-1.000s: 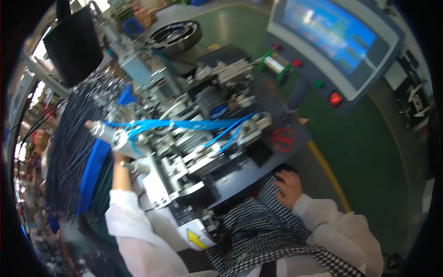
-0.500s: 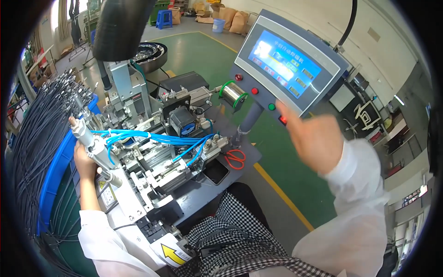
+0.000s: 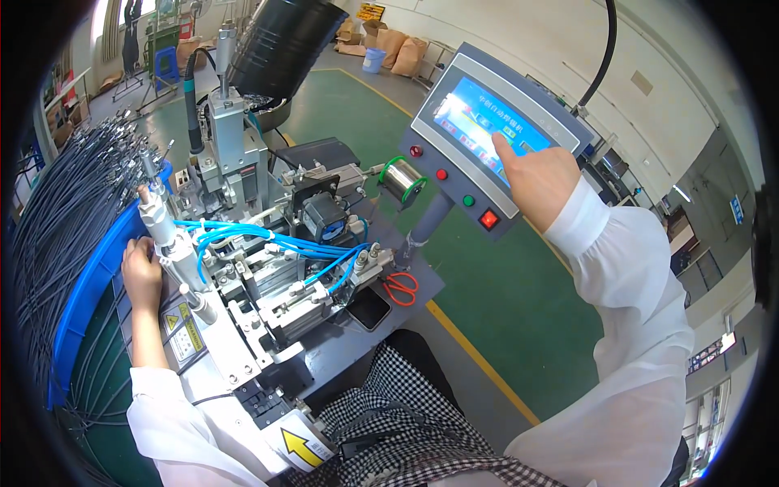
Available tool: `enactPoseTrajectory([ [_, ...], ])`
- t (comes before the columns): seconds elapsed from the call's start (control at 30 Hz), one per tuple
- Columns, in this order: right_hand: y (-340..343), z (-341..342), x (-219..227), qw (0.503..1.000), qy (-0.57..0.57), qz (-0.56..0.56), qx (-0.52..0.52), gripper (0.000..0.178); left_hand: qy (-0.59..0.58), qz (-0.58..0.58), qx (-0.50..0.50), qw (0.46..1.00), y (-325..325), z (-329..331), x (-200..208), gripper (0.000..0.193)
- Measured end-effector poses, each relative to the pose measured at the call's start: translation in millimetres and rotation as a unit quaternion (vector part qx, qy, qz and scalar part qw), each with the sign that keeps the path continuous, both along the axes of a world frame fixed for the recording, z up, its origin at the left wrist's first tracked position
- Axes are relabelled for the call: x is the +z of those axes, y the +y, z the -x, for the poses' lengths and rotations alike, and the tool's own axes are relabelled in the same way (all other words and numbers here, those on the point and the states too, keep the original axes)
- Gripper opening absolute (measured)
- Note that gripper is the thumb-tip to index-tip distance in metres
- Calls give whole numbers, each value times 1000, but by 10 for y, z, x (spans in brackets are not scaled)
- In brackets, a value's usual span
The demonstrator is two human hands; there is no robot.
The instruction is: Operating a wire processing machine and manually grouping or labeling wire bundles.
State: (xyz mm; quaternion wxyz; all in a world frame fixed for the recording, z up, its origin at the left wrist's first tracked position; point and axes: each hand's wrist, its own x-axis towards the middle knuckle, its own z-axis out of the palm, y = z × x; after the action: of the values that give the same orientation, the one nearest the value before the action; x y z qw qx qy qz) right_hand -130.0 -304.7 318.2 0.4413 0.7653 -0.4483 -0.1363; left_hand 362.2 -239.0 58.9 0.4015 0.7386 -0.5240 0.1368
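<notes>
Right hand [image 3: 542, 180]: index finger extended, tip touching touchscreen panel [image 3: 487, 122]; grasping nothing. Red button [image 3: 488, 218] just below hand. Left hand [image 3: 143, 273]: fingers curled, resting at machine [image 3: 268, 252] edge, grip contents indeterminable. Blue bin [image 3: 89, 284] of black cables [image 3: 57, 219] immediately left.

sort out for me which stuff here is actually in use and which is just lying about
In use: touchscreen panel, pressed by the right hand; the machine and blue bin of black cables, by the left hand.

Lying about: orange scissors, dark phone, solder wire spool.
</notes>
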Motion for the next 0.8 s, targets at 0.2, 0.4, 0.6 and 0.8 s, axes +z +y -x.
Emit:
enactPoseTrajectory([
  [0.2,-189,-86,-29,1000,-5,4,-4,50,-16,-5,5,1000,14,9,30,10],
  [0.4,-242,-108,-62,1000,6,13,-10,48,-19,11,1,1000,9,7,20,9],
  [0.6,-241,-107,-66,1000,8,10,-12,47,-17,16,2,1000,17,27,37,9],
  [0.8,-263,-93,-63,1000,2,8,-12,47,-16,9,6,1000,16,34,40,8],
])
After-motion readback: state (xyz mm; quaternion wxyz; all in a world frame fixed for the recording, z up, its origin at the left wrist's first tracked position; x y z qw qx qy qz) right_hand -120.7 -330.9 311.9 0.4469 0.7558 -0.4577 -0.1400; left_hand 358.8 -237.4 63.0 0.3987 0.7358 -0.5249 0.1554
